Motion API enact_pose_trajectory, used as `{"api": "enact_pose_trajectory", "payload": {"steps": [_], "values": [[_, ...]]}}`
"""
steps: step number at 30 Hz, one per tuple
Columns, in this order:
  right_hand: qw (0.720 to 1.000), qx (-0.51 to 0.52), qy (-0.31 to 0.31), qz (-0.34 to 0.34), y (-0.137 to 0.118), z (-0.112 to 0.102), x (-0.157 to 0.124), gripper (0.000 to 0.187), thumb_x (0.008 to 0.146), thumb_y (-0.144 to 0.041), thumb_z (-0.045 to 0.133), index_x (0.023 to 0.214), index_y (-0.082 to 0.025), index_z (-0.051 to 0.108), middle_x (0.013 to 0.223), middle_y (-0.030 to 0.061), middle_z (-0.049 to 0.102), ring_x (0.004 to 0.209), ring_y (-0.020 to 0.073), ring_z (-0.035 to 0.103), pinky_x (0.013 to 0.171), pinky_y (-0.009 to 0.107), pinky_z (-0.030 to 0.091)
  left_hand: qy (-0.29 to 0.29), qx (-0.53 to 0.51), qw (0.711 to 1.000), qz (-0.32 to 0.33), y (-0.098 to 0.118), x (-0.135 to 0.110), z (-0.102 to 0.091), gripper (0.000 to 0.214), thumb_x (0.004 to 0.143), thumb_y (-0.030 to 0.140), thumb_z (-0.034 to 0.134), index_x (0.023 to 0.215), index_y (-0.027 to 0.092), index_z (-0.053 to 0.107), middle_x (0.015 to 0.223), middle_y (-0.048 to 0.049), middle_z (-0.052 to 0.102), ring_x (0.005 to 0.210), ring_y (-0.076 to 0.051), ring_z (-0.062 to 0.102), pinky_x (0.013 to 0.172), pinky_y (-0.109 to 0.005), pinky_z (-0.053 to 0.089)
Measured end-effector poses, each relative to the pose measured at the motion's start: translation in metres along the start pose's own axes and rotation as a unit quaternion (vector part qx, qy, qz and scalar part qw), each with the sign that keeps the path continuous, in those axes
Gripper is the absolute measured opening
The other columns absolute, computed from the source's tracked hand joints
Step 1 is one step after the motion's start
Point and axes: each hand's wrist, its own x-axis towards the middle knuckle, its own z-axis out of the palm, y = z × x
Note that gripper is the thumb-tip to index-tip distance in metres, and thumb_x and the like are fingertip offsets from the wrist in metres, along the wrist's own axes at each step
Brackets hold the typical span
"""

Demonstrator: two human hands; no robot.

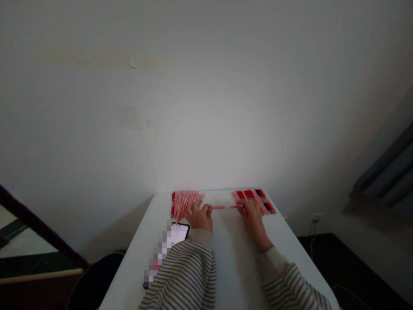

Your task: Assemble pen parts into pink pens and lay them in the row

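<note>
A slim pink pen [224, 207] lies level between my two hands, above the white table. My left hand [200, 216] pinches its left end between thumb and fingers, while my right hand [251, 215] has its fingers closed round the right end. Just beyond my left hand is a loose pile of pink pens [185, 200], some with red ends at the left edge. Beside my right hand, partly covered by it, a second group of pink pens [258, 196] shows red and black parts.
A phone [176, 234] with a lit, partly blurred screen lies by my left forearm. The white table [232, 267] stands against a pale wall [206, 107]. A dark round bin-like thing [97, 280] is at the lower left, and a cable hangs from a socket [316, 217] at right.
</note>
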Motion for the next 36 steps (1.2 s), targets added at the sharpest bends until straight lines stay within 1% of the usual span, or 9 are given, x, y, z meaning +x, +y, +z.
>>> {"api": "enact_pose_trajectory", "payload": {"steps": [4, 11, 16, 19, 23, 26, 29, 32, 36], "values": [[1.000, -0.008, -0.002, -0.001, -0.0011, -0.0018, 0.0010, 0.029, 0.092, -0.037, 0.043, 0.091, -0.021, 0.068, 0.097, 0.0080, 0.067, 0.093, 0.0240, 0.051, 0.085, 0.039, 0.039, 0.011, -0.022, 0.999, 0.021, -0.0018, -0.0001, 0.0018, 0.020, 0.082, 0.041, 0.054, 0.083, 0.034, 0.073, 0.115, -0.0040, 0.062, 0.114, -0.025, 0.044, 0.101, -0.050, 0.024], [1.000, -0.003, -0.021, 0.002, 0.0019, 0.0000, -0.0009, 0.033, 0.092, -0.041, 0.043, 0.090, -0.022, 0.070, 0.096, 0.0082, 0.068, 0.093, 0.0250, 0.051, 0.086, 0.041, 0.039, 0.016, -0.037, 0.999, 0.026, -0.0018, -0.0007, 0.0009, 0.016, 0.081, 0.037, 0.056, 0.084, 0.034, 0.072, 0.115, -0.0029, 0.061, 0.113, -0.025, 0.045, 0.099, -0.049, 0.026], [1.000, 0.019, -0.005, 0.006, 0.0055, 0.0040, -0.0026, 0.032, 0.087, -0.044, 0.052, 0.104, -0.022, 0.068, 0.103, 0.0093, 0.067, 0.098, 0.0258, 0.051, 0.087, 0.041, 0.040, 0.012, -0.019, 1.000, 0.010, -0.0012, -0.0007, 0.0029, 0.018, 0.081, 0.037, 0.055, 0.082, 0.030, 0.072, 0.117, -0.0050, 0.061, 0.115, -0.026, 0.044, 0.100, -0.052, 0.025], [1.000, 0.018, 0.000, 0.006, 0.0044, 0.0041, -0.0023, 0.030, 0.085, -0.043, 0.055, 0.103, -0.023, 0.068, 0.102, 0.0087, 0.067, 0.098, 0.0255, 0.051, 0.086, 0.041, 0.041, 0.011, -0.013, 1.000, 0.007, -0.0010, -0.0008, 0.0037, 0.021, 0.082, 0.038, 0.055, 0.080, 0.028, 0.072, 0.117, -0.0061, 0.061, 0.115, -0.027, 0.044, 0.100, -0.053, 0.024], [1.000, 0.005, -0.003, -0.003, 0.0025, 0.0021, -0.0012, 0.024, 0.088, -0.039, 0.051, 0.095, -0.026, 0.069, 0.098, 0.0069, 0.068, 0.099, 0.0256, 0.051, 0.086, 0.042, 0.039, 0.007, -0.020, 1.000, 0.018, -0.0001, -0.0012, 0.0022, 0.019, 0.081, 0.038, 0.056, 0.081, 0.030, 0.072, 0.118, -0.0052, 0.060, 0.114, -0.026, 0.044, 0.100, -0.053, 0.023], [1.000, -0.004, -0.016, 0.000, 0.0030, 0.0018, -0.0017, 0.025, 0.089, -0.039, 0.049, 0.091, -0.025, 0.070, 0.096, 0.0074, 0.068, 0.095, 0.0251, 0.052, 0.084, 0.041, 0.039, 0.013, -0.033, 0.999, 0.030, 0.0010, -0.0012, 0.0003, 0.021, 0.082, 0.041, 0.054, 0.081, 0.032, 0.072, 0.115, -0.0042, 0.061, 0.113, -0.025, 0.044, 0.097, -0.048, 0.027], [1.000, -0.012, -0.025, 0.006, 0.0031, 0.0023, -0.0029, 0.029, 0.091, -0.040, 0.045, 0.089, -0.024, 0.069, 0.095, 0.0080, 0.067, 0.093, 0.0250, 0.052, 0.085, 0.042, 0.039, 0.016, -0.039, 0.999, 0.033, 0.0012, -0.0010, 0.0001, 0.021, 0.083, 0.040, 0.053, 0.082, 0.033, 0.072, 0.114, -0.0031, 0.062, 0.112, -0.024, 0.045, 0.095, -0.045, 0.028], [1.000, -0.002, -0.026, 0.004, 0.0013, 0.0015, -0.0027, 0.029, 0.091, -0.041, 0.044, 0.092, -0.024, 0.068, 0.099, 0.0078, 0.067, 0.098, 0.0261, 0.052, 0.087, 0.043, 0.038, 0.015, -0.032, 0.999, 0.024, 0.0000, -0.0010, 0.0033, 0.019, 0.082, 0.040, 0.054, 0.084, 0.033, 0.072, 0.116, -0.0036, 0.061, 0.113, -0.025, 0.044, 0.097, -0.047, 0.026], [0.999, 0.022, -0.025, 0.008, -0.0014, -0.0011, -0.0004, 0.027, 0.087, -0.041, 0.051, 0.101, -0.023, 0.066, 0.101, 0.0075, 0.067, 0.097, 0.0263, 0.052, 0.086, 0.042, 0.039, 0.023, -0.017, 0.999, 0.018, -0.0023, -0.0012, 0.0096, 0.025, 0.083, 0.042, 0.051, 0.082, 0.028, 0.072, 0.117, -0.0057, 0.061, 0.115, -0.025, 0.043, 0.100, -0.049, 0.024]]}}
